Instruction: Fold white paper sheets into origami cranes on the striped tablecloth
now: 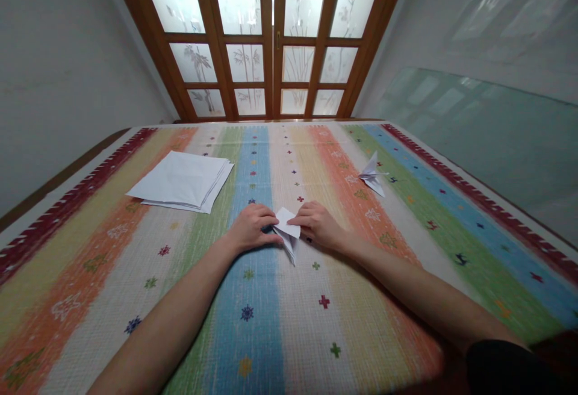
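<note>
A small white folded paper piece lies on the striped tablecloth in the middle of the table. My left hand is curled with its fingertips pressing on the piece's left side. My right hand pinches the piece's upper right flap between thumb and fingers. A narrow folded point of the paper sticks out toward me below both hands.
A stack of white paper sheets lies at the left back of the table. A finished folded paper figure rests at the right back. Wooden doors with frosted glass panes stand behind the table. A glass sheet leans against the right wall.
</note>
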Motion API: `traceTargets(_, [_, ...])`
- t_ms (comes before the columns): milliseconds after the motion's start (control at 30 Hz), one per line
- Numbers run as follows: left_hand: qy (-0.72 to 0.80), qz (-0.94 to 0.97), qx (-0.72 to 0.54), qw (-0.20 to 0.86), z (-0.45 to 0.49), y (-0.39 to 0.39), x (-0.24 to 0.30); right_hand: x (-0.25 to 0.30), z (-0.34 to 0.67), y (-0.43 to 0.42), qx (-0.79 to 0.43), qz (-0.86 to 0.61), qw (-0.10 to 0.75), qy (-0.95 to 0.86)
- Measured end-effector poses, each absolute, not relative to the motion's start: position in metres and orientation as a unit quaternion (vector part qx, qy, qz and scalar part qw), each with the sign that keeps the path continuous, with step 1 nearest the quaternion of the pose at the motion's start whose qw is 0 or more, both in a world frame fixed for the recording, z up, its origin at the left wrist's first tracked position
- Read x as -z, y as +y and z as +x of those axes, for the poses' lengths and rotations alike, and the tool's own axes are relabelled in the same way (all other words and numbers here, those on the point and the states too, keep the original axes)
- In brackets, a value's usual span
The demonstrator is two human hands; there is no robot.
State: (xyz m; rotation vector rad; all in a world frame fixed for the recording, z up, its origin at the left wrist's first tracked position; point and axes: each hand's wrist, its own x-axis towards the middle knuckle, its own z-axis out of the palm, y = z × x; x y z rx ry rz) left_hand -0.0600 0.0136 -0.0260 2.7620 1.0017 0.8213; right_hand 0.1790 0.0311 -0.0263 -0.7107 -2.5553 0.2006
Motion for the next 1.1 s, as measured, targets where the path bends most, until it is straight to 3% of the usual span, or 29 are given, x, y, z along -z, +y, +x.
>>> traceTargets(200, [0.329, 0.908, -0.258, 0.041, -0.061, 0.012, 0.028, 0.025, 0.178, 0.023, -0.154, -0.291, 0.251, -0.910])
traceTargets(400, [0.374, 0.873, -0.282, 0.137, -0.063, 0.014, 0.031, 0.025, 0.191, 0.023, -0.242, -0.295, 0.264, -0.886])
traceTargets(533, [0.418, 0.857, -0.253, 0.166, -0.063, 0.013, 0.027, 0.025, 0.190, 0.024, -0.242, -0.325, 0.268, -0.874])
traceTargets(867, [0.519, 0.829, -0.174, 0.114, -0.051, 0.012, 0.015, 0.025, 0.175, 0.023, -0.206, -0.482, 0.236, -0.818])
traceTargets(1100, [0.550, 0.800, -0.184, 0.154, -0.051, 0.013, 0.014, 0.020, 0.171, 0.019, -0.206, -0.527, 0.234, -0.790])
